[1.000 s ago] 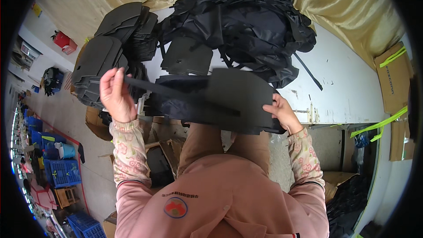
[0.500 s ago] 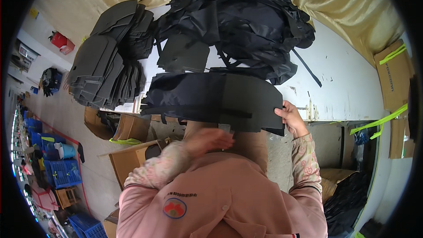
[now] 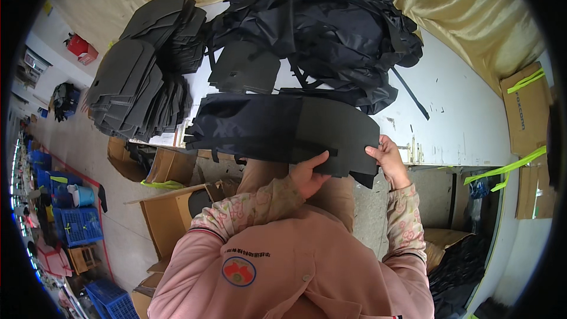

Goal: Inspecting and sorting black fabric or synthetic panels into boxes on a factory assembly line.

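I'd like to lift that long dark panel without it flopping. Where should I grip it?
Grip the dark panel at its near-right edge, coming from below, where the left hand and right hand pinch it now. It is long and thin, so two spread grips should stop sagging.

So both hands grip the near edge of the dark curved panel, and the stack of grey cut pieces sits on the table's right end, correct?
Not quite. In the head view the left hand and right hand do hold the dark curved panel, but the stack of grey cut pieces sits at the left end of the table.
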